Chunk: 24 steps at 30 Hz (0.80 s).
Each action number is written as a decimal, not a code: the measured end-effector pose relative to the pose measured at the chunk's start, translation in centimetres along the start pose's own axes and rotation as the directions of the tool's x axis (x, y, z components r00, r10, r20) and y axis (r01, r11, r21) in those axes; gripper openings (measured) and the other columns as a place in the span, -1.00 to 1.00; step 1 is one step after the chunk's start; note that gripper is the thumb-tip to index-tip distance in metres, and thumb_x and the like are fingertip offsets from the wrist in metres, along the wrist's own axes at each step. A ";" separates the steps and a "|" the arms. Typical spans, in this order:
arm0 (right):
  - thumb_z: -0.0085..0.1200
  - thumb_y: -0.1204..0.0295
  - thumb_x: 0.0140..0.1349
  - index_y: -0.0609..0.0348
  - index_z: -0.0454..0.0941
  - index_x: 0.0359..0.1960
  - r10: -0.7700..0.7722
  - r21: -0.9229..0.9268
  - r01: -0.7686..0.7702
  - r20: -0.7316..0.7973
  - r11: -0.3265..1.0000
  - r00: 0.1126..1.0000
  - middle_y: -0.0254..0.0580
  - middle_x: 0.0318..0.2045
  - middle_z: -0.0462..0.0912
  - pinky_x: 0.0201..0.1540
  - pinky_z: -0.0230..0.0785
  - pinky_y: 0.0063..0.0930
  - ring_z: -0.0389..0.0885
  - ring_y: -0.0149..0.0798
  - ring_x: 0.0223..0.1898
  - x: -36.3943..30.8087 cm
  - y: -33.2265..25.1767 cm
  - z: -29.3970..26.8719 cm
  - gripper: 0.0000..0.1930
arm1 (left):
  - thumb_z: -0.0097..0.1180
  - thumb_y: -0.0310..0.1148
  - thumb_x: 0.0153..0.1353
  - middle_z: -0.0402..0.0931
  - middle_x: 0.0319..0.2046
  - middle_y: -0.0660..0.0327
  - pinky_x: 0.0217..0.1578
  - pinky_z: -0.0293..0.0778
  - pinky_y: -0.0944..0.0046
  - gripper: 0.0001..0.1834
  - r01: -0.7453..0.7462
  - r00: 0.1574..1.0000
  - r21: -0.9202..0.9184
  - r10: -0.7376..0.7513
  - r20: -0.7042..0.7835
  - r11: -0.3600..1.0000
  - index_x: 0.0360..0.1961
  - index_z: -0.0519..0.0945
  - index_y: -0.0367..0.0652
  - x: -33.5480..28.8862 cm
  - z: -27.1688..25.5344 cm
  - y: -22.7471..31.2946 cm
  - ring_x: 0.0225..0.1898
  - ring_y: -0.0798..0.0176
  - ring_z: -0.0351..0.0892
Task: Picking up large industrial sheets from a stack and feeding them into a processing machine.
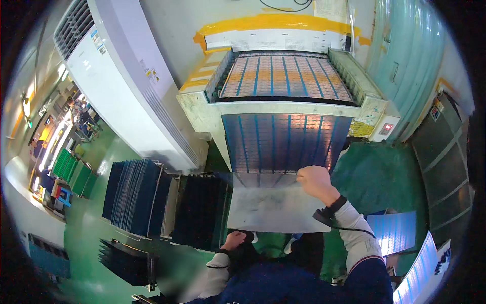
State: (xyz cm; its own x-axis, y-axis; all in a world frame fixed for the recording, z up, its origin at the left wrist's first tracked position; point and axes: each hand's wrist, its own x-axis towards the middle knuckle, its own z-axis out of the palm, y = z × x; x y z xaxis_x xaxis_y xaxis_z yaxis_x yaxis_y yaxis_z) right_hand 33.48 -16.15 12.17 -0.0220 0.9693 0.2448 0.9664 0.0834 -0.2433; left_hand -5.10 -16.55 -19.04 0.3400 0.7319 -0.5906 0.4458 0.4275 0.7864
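Note:
In front of the pale machine, a dark, glossy panel with blue stripes hangs steeply down from the front ledge. My right hand is closed at the lower right part of this panel, its fingertips at the bottom edge. Just below lies a pale grey flat board, which mirrors the panel faintly along its far side. My left hand is low by my body, near the board's lower left corner, fingers curled with nothing visible in them. Another striped panel lies flat in the machine's bed.
Racks of upright dark panels stand to the left, with another rack beside the board. A tall white air conditioner rises at left. Shiny panels lean at lower right. A small red display sits on the machine.

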 end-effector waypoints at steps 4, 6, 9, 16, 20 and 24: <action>0.15 0.30 0.00 0.13 0.58 -0.51 0.064 0.112 -0.042 -0.205 0.993 0.977 -0.08 -0.54 0.59 -0.38 0.39 -0.18 0.58 0.02 -0.42 -2.3 -0.8 -5.6 -0.83 | 0.15 -0.11 0.08 0.56 -0.54 0.25 -0.43 0.45 0.33 -0.64 -0.062 0.998 0.077 0.064 -0.013 0.995 -0.33 0.63 -0.24 0.1 -0.3 -1.5 -0.51 0.38 0.52; 0.20 0.33 -0.03 0.19 0.60 -0.49 0.171 0.231 -0.103 -0.295 0.968 0.940 -0.04 -0.51 0.61 -0.37 0.40 -0.24 0.60 0.00 -0.41 -3.8 -0.3 -8.3 -0.82 | 0.16 -0.11 0.08 0.56 -0.54 0.26 -0.43 0.45 0.32 -0.64 -0.073 0.997 0.126 0.075 -0.007 0.989 -0.34 0.63 -0.24 -0.2 0.1 -0.7 -0.51 0.38 0.52; 0.24 0.43 -0.02 0.37 0.59 -0.48 0.416 0.527 -0.199 -0.333 0.826 0.846 -0.06 -0.41 0.68 -0.33 0.40 -0.42 0.62 -0.27 -0.42 -6.8 0.9 -11.2 -0.80 | 0.18 -0.13 0.07 0.58 -0.53 0.24 -0.42 0.46 0.31 -0.66 -0.053 0.998 0.156 0.059 -0.033 0.986 -0.36 0.63 -0.24 -1.9 0.6 1.6 -0.50 0.38 0.54; 0.09 0.33 0.22 0.02 0.53 -0.40 0.832 0.988 0.094 -0.156 0.125 0.533 -0.62 -0.62 0.35 -0.59 -0.05 -0.71 0.13 -0.65 -0.65 -8.5 -1.0 -12.8 -0.90 | 0.23 -0.12 0.05 0.59 -0.53 0.22 -0.43 0.47 0.29 -0.66 -0.123 0.987 0.179 0.138 -0.077 0.976 -0.35 0.64 -0.21 -2.5 -0.3 0.6 -0.51 0.34 0.54; 0.04 0.42 0.21 0.11 0.49 -0.18 0.539 0.713 0.019 -0.547 0.701 0.640 -0.46 -0.46 0.52 -0.48 0.24 -0.60 0.43 -0.48 -0.51 -9.3 2.1 -10.5 -0.84 | 0.22 -0.11 0.05 0.60 -0.53 0.19 -0.41 0.49 0.27 -0.67 -0.050 0.997 0.186 0.061 -0.054 0.981 -0.34 0.65 -0.18 -1.4 1.1 1.2 -0.50 0.31 0.56; 0.05 0.56 0.11 0.23 0.34 0.08 0.465 0.921 0.219 -0.047 -0.322 0.884 -0.11 -0.03 0.50 0.06 0.31 -0.21 0.47 -0.12 0.02 -7.2 -1.9 -9.1 -0.56 | 0.22 -0.08 0.02 0.62 -0.50 0.13 -0.37 0.50 0.24 -0.64 -0.200 0.972 0.216 0.221 -0.080 0.956 -0.39 0.65 -0.21 -1.1 -0.4 -0.9 -0.46 0.22 0.60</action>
State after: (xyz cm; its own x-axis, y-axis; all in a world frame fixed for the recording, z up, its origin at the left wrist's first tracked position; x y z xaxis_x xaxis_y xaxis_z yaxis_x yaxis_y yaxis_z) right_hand 34.16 -25.41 19.40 0.4424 0.8846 0.1477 -0.5522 0.3985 -0.7323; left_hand -6.23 -17.53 -19.05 0.3628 0.8482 -0.3858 0.5367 0.1482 0.8306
